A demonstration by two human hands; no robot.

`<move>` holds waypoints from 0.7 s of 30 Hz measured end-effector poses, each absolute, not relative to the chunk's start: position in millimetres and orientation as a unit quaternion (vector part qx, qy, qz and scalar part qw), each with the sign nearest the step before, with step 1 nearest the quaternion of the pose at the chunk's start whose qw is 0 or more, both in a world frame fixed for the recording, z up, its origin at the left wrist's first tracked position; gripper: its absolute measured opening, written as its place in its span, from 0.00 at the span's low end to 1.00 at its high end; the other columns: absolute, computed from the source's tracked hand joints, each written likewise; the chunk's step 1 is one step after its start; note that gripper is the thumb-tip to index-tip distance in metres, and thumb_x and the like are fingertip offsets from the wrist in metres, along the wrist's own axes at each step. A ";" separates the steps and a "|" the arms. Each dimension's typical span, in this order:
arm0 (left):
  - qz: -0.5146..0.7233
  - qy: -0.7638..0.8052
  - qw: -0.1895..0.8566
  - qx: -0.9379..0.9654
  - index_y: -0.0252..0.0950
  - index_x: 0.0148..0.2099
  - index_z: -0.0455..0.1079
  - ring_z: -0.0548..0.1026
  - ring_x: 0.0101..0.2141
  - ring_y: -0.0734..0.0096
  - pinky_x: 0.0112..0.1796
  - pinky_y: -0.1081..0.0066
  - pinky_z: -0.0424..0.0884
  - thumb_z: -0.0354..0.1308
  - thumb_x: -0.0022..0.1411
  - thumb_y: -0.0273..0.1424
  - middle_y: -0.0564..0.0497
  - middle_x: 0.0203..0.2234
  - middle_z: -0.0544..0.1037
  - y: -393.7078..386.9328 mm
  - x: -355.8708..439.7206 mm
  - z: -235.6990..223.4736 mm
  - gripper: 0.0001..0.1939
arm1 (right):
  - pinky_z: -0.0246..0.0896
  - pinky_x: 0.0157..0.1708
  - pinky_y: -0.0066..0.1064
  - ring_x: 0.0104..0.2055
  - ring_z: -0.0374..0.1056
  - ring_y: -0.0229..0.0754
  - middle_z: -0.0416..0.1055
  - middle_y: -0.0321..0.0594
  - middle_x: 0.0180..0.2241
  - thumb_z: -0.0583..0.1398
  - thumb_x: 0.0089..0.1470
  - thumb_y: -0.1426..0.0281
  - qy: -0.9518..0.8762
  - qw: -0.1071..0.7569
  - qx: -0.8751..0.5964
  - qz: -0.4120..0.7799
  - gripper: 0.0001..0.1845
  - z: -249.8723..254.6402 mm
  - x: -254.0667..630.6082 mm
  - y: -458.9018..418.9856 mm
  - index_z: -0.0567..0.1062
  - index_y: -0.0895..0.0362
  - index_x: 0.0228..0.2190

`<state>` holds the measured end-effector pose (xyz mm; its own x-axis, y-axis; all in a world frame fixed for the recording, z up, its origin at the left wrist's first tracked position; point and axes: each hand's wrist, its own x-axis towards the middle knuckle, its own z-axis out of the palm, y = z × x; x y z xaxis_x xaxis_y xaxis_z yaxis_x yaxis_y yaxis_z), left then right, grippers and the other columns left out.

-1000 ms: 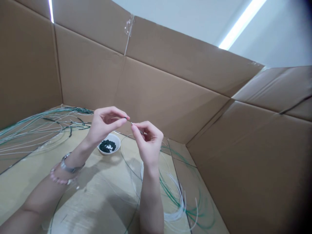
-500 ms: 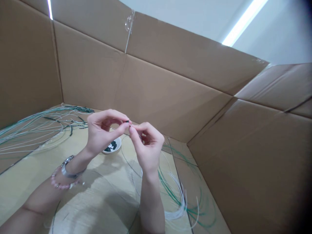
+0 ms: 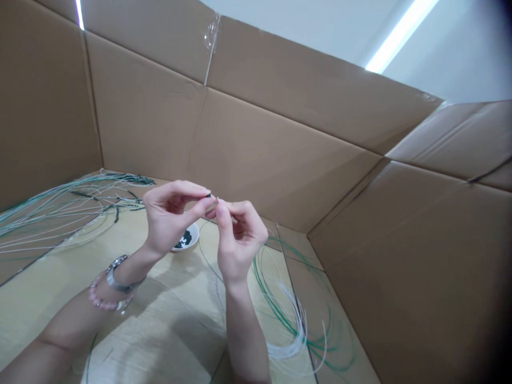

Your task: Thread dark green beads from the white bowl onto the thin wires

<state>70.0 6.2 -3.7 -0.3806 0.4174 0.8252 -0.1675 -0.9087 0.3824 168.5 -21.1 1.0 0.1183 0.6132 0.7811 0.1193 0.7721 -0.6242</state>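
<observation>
In front of the cardboard wall my left hand (image 3: pixel 170 216) and my right hand (image 3: pixel 242 234) are raised, fingertips almost meeting. A tiny dark bead-like piece (image 3: pixel 208 196) is pinched between my left thumb and forefinger. My right thumb and forefinger are closed on the end of a thin wire (image 3: pixel 216 201), of which only a short greenish tip shows. Below and partly behind my left hand stands a small white bowl (image 3: pixel 196 234) with dark pieces in it. A bracelet and a watch are on my left wrist.
Long green and white wires (image 3: pixel 52 213), some with dark sleeve-like sections, lie at the left. More coiled wires (image 3: pixel 294 341) lie at the right. Cardboard walls (image 3: pixel 280 144) enclose the pale tabletop (image 3: pixel 160 320). One thin wire (image 3: pixel 210 264) crosses it.
My right thumb has risen and straightened, and my right hand has turned slightly. My left wrist has shifted a little to the right. Both pinches stay closed.
</observation>
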 end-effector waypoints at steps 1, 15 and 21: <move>0.822 0.119 0.183 0.526 0.36 0.31 0.76 0.77 0.26 0.80 0.29 0.81 0.75 0.66 0.46 0.15 0.55 0.24 0.79 6.3 70.6 -4.0 0.12 | 0.63 0.21 0.23 0.24 0.70 0.31 0.73 0.33 0.23 0.58 0.56 0.68 -0.637 0.694 -0.286 0.177 0.07 1.5 168.7 -21.1 0.71 0.56 0.27; 0.698 0.040 0.497 0.514 0.39 0.30 0.78 0.75 0.26 0.80 0.28 0.81 0.73 0.68 0.50 0.27 0.55 0.25 0.78 -1.2 67.9 0.0 0.04 | 0.59 0.18 0.16 0.20 0.62 0.25 0.69 0.28 0.23 0.58 0.56 0.76 -0.675 0.692 -0.253 0.040 0.04 9.9 182.4 -33.6 0.71 0.55 0.32; 0.657 0.030 0.564 0.498 0.38 0.29 0.78 0.76 0.25 0.80 0.27 0.82 0.74 0.67 0.51 0.28 0.55 0.24 0.79 -11.6 71.0 5.0 0.01 | 0.66 0.25 0.21 0.24 0.67 0.29 0.73 0.30 0.27 0.59 0.55 0.77 -0.694 0.677 -0.241 0.051 0.08 9.1 187.8 -42.4 0.72 0.53 0.36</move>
<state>71.0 -11.6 5.0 0.1336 0.7722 0.6211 -0.7115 -0.3615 0.6025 187.8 -42.4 9.1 0.0318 0.4033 0.9145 0.2662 0.8785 -0.3967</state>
